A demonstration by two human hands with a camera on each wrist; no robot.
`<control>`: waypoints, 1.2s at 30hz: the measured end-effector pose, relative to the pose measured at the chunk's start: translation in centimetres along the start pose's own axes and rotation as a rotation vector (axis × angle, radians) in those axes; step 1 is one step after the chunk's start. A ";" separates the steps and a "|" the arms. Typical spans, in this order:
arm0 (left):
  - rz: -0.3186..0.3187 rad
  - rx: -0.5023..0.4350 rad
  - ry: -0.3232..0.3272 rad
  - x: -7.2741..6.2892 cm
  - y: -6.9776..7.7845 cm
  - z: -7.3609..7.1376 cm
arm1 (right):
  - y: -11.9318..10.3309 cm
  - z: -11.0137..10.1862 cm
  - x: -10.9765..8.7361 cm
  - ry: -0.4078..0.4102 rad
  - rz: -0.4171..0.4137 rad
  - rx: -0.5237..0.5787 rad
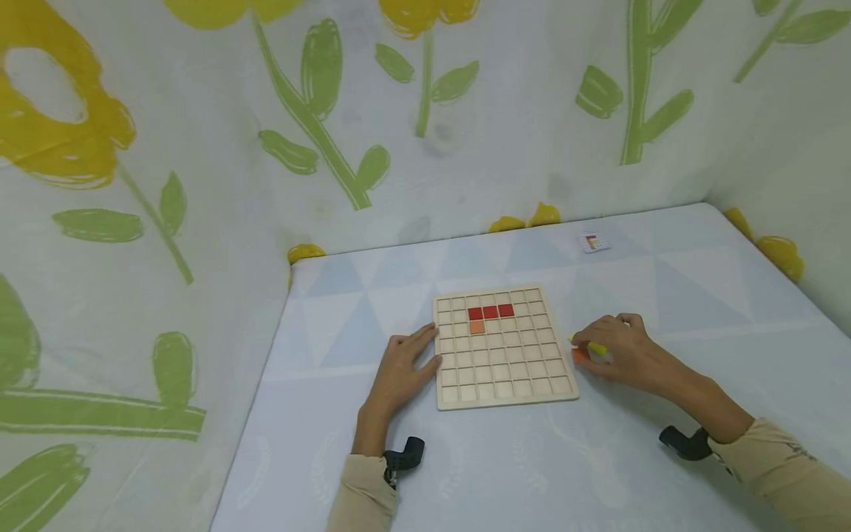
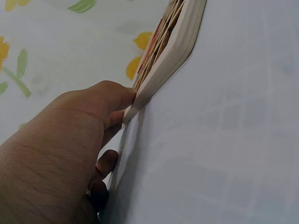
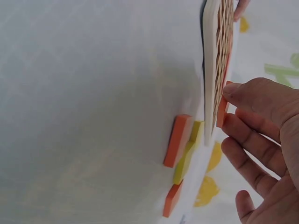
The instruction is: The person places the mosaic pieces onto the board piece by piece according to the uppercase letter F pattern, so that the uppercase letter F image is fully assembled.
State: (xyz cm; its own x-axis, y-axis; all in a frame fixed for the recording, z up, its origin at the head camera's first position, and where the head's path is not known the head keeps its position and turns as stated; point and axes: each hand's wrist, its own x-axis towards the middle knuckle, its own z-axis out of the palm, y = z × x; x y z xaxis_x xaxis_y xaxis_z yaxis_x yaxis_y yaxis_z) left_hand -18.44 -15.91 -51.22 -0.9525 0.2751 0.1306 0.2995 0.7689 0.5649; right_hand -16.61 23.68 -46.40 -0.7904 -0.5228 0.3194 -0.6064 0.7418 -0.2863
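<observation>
pickup step, I guess | right hand [image 1: 620, 352] pinching orange tile [image 3: 223, 113], 3 o'clock of board [image 1: 507, 367] | left hand [image 1: 401, 371] spread, touching 9 o'clock edge | next prolly wants steady carry

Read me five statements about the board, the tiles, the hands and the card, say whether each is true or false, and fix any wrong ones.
1. Three red tiles sit in a row on the grid board. True.
2. On the board, the orange tile sits next to the rightmost red tile. False: the orange tile sits next to the leftmost red one.
3. The left hand touches the board's edge. True.
4. The right hand pinches a yellow tile. False: the right hand pinches a second orange tile.
5. The small printed card lies on the table, beyond the board's far edge. True.
</observation>
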 end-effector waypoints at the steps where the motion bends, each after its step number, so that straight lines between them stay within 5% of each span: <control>1: 0.003 -0.001 0.002 0.0 0.0 0.0 | -0.1 -0.1 0.1 -0.007 0.006 0.005; 9: -0.006 0.013 0.000 -0.1 0.1 0.0 | -0.8 -0.5 2.0 -0.060 0.058 0.040; 36: -0.015 0.025 0.013 -0.2 0.2 0.5 | -2.6 0.1 6.8 -0.089 -0.010 0.060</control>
State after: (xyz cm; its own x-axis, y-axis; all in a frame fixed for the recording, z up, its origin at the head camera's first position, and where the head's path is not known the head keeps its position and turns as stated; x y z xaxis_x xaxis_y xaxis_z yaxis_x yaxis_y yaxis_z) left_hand -18.20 -15.54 -51.55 -0.9575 0.2560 0.1331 0.2864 0.7869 0.5466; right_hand -20.44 18.10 -43.61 -0.7872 -0.5674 0.2419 -0.6164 0.7111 -0.3382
